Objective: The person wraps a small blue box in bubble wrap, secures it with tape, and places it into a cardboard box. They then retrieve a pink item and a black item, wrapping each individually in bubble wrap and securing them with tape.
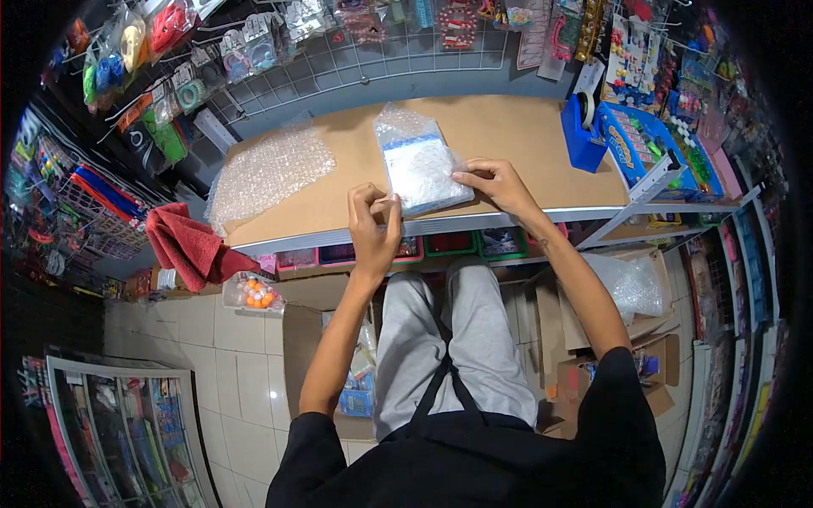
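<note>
Bubble-wrapped flat white packet [421, 169] lies at the near edge of the brown tabletop [508, 127], held by both hands.
Left hand [375, 222] curls its fingers and pinches the packet's near left corner; right hand [495, 182] pinches its right edge with thumb and fingertips. A loose clear bubble-wrap sheet [269, 169] lies to the left, apart from the packet. A blue tape dispenser [583, 127] stands far right; a red cloth [188, 245] hangs off the near left corner.
</note>
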### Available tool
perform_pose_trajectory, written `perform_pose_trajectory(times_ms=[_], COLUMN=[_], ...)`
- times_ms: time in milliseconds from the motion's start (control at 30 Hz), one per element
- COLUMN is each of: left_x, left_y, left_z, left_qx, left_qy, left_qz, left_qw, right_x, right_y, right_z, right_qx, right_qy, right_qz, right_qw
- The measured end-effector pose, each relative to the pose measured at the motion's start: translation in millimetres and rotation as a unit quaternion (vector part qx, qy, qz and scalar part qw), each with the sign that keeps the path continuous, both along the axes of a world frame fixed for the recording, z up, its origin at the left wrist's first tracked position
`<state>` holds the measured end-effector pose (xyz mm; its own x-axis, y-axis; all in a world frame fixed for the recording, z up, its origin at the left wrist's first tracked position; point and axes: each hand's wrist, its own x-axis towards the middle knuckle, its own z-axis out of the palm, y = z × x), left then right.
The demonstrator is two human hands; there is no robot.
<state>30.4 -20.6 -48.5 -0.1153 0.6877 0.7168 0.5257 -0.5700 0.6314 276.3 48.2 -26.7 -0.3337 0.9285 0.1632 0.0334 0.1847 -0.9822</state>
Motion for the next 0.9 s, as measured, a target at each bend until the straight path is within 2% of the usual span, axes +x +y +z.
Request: perform_pose_trajectory(times_ms=[33,133,233,333,433,533,633,667,733,900], left_x=[-1,7,10,14,12,6,4,7,16,40], left_y=[1,-3,0,-2,0,5,2,0,-1,14], left_z=[0,6,5,10,21,20,31,35,41,16], left_qx=[-0.007,-0.057,0.002,0.010,0.031,-0.003,-0.058,-0.010,0.087,0.045], left_qy=[0.029,-0.081,-0.095,-0.069,-0.021,0.090,0.125,0.212,0.378,0.381], left_qz=[0.019,-0.025,-0.029,-0.036,-0.010,0.005,-0.054,-0.015,0.064,0.044], left_qw=[0.999,0.995,0.995,0.997,0.999,0.996,0.989,0.977,0.919,0.922], right_x=[0,-1,-7,-11,-14,-14,-16,-17,-15,-17], right_y=[2,-1,-6,-2,-1,5,10,10,16,10], right_z=[-2,3,8,-2,-6,-14,-17,-17,-21,-14], right_qx=[-0.014,-0.021,-0.013,0.024,0.047,0.054,0.063,0.066,0.051,0.038], right_qy=[-0.007,-0.048,-0.054,-0.076,-0.071,-0.085,-0.054,-0.033,-0.025,-0.028], right_qz=[-0.003,-0.034,-0.062,-0.109,-0.140,-0.150,-0.150,-0.149,-0.141,-0.161], right_qw=[1.000,0.998,0.997,0.991,0.986,0.984,0.985,0.986,0.988,0.986])
